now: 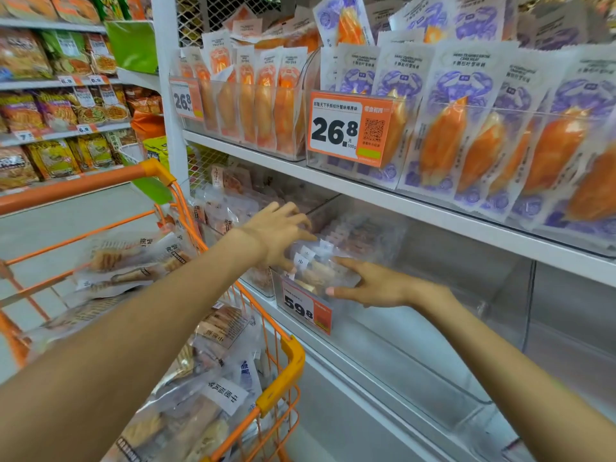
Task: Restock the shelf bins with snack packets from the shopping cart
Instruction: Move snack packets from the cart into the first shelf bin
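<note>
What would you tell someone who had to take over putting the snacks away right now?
Left hand: reaching over the clear plastic bin with the 59.8 price tag on the lower shelf, fingers spread on the clear snack packets there.
Right hand: steadying the same bundle of packets from the front, thumb on top, loose grip.
Done: this bin is partly filled, and the bin to its left already holds packets.
Left: the orange wire shopping cart beside the shelf is still piled with clear packets. The clear bin to the right looks empty. Settle this bundle, then keep loading from the cart.
</note>
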A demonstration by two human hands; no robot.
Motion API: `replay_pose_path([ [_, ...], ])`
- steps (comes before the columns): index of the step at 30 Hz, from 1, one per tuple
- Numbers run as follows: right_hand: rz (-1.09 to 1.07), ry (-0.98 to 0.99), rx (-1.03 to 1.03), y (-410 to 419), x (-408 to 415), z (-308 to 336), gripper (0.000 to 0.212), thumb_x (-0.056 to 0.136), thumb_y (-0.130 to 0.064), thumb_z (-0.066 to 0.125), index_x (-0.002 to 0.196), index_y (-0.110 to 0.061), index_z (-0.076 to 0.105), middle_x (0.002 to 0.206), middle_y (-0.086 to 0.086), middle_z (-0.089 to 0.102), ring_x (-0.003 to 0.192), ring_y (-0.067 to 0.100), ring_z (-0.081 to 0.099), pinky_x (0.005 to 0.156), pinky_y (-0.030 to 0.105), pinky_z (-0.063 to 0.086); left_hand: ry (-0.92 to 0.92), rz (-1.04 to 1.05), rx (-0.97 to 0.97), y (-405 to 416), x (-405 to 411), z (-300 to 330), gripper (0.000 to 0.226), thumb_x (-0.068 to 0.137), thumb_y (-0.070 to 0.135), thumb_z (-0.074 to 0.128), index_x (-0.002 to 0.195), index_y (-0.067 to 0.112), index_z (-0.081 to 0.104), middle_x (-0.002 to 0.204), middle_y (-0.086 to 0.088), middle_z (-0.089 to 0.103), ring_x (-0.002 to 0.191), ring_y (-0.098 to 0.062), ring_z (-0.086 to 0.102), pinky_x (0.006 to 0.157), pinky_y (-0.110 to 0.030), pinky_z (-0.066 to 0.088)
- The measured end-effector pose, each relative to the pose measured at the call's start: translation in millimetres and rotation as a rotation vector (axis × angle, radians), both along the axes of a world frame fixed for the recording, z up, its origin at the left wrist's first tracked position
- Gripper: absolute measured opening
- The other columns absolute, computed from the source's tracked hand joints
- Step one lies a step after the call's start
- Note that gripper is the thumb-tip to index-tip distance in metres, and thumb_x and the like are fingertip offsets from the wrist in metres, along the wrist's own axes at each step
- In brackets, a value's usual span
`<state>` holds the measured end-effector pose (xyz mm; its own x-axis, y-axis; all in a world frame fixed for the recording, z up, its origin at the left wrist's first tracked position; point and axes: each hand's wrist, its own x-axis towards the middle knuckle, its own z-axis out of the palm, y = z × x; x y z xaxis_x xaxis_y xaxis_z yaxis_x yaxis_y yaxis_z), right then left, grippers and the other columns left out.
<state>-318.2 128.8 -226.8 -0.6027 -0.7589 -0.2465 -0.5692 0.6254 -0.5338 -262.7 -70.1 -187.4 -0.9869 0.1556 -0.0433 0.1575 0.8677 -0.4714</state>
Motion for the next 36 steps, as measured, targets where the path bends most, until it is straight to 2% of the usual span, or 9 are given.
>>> replay_pose_path([
  [5, 0.052, 0.365, 0.106, -10.5, -0.5, -3.7, 0.062, 0.087, -0.031, 0.067, 0.143, -0.019, 0.042, 0.133, 0.01, 0.055, 0.116, 0.028, 0.054, 0.091, 0.029, 0.042, -0.13, 0.01, -0.055, 18.5, -12.3, 2.3, 0.071, 0.083, 0.06, 0.058, 0.145, 0.035, 0.035, 0.141, 0.003, 0.046, 0.131, -0.017, 0.032, 0.096, -0.031, 0.026],
  [9, 0.063, 0.367, 0.086, -18.9, -6.7, -17.5, 0.061, 0.082, -0.022, 0.07, 0.139, -0.027, 0.048, 0.13, 0.008, 0.056, 0.116, 0.029, 0.054, 0.089, 0.03, 0.043, -0.21, 0.063, -0.074, 24.0, -19.2, 5.1, 0.062, 0.082, 0.063, 0.058, 0.135, 0.031, 0.051, 0.132, 0.002, 0.053, 0.126, -0.016, 0.04, 0.095, -0.03, 0.026],
  [14, 0.069, 0.327, 0.054, -23.8, -11.8, -13.4, 0.052, 0.08, -0.012, 0.072, 0.13, -0.021, 0.058, 0.096, 0.007, 0.064, 0.085, 0.023, 0.059, 0.088, 0.032, 0.049, -0.339, 0.201, -0.081, 29.0, -25.2, 1.3, 0.061, 0.089, 0.057, 0.053, 0.14, 0.025, 0.045, 0.135, -0.001, 0.052, 0.127, -0.02, 0.042, 0.106, -0.03, 0.024],
  [16, 0.076, 0.344, 0.055, -26.5, -11.7, -13.7, 0.052, 0.08, -0.013, 0.073, 0.129, -0.019, 0.058, 0.084, 0.001, 0.057, 0.09, 0.023, 0.061, 0.087, 0.031, 0.049, -0.356, 0.218, -0.091, 32.1, -27.0, -0.4, 0.061, 0.09, 0.054, 0.053, 0.143, 0.025, 0.041, 0.138, -0.001, 0.049, 0.129, -0.022, 0.04, 0.106, -0.03, 0.025],
  [19, 0.099, 0.36, 0.103, -24.6, -14.5, -14.3, 0.062, 0.081, -0.022, 0.073, 0.139, -0.018, 0.049, 0.115, 0.006, 0.063, 0.117, 0.026, 0.055, 0.097, 0.032, 0.045, -0.382, 0.226, -0.137, 36.9, -31.1, -6.9, 0.062, 0.092, 0.052, 0.052, 0.145, 0.025, 0.037, 0.139, -0.001, 0.049, 0.13, -0.023, 0.041, 0.109, -0.033, 0.025],
  [22, 0.09, 0.336, 0.111, -14.0, -13.2, -7.9, 0.078, 0.081, -0.037, 0.072, 0.147, -0.02, 0.034, 0.145, 0.005, 0.045, 0.129, 0.024, 0.046, 0.102, 0.03, 0.039, -0.392, 0.257, -0.122, 33.2, -30.4, -8.6, 0.06, 0.093, 0.051, 0.052, 0.145, 0.026, 0.036, 0.141, -0.004, 0.046, 0.131, -0.025, 0.041, 0.111, -0.038, 0.032],
  [27, 0.032, 0.365, -0.054, -4.5, -4.6, 1.9, 0.06, 0.09, -0.047, 0.058, 0.142, -0.019, 0.045, 0.138, 0.003, 0.053, 0.114, 0.023, 0.056, 0.091, 0.027, 0.041, -0.21, 0.15, 0.031, 34.5, -5.2, 9.2, 0.059, 0.09, 0.041, 0.061, 0.143, 0.024, 0.04, 0.136, -0.005, 0.052, 0.122, -0.027, 0.05, 0.094, -0.035, 0.042],
  [30, -0.018, 0.444, -0.042, -10.0, -0.1, -3.1, 0.044, 0.092, -0.038, 0.058, 0.132, -0.018, 0.057, 0.13, 0.005, 0.058, 0.11, 0.025, 0.058, 0.088, 0.032, 0.045, -0.072, 0.063, -0.057, 37.9, 3.5, 8.5, 0.04, 0.094, 0.035, 0.057, 0.131, 0.02, 0.052, 0.128, -0.005, 0.057, 0.117, -0.026, 0.055, 0.085, -0.033, 0.041],
  [36, -0.126, 0.433, -0.135, -18.0, -0.8, -16.1, 0.024, 0.088, -0.021, 0.064, 0.111, -0.021, 0.072, 0.116, 0.006, 0.067, 0.104, 0.028, 0.061, 0.081, 0.032, 0.047, -0.084, 0.031, -0.084, 32.6, 7.8, -4.0, 0.025, 0.099, 0.034, 0.047, 0.113, 0.017, 0.06, 0.116, -0.007, 0.062, 0.108, -0.027, 0.058, 0.079, -0.032, 0.039],
])
